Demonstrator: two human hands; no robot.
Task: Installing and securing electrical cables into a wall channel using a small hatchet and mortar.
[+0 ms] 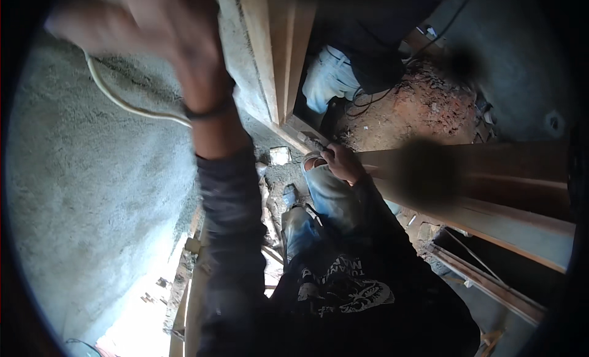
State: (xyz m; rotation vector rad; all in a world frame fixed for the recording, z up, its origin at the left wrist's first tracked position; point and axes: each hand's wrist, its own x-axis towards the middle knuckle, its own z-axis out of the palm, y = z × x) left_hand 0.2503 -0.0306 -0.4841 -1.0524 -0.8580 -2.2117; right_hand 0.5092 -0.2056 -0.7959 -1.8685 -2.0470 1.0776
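My left hand [153,25] is raised at the upper left in front of the rough grey wall [92,191]. It is smeared by motion, so its fingers cannot be read. A dark band circles that wrist. Lower down, near my knee, my right hand [345,163] has its fingers curled around the end of a greyish tool [314,142], whose kind I cannot make out. This hand is beside the corner where an upright wooden frame post [270,56] meets a long wooden frame piece [485,216] running off to the right.
A pale cable [116,102] hangs along the wall behind my left arm. Beyond the frame, another person in light jeans [331,81] is close by, next to reddish rubble [423,105]. A pale block [280,155] and debris lie near my feet. Timber [491,286] lies at the lower right.
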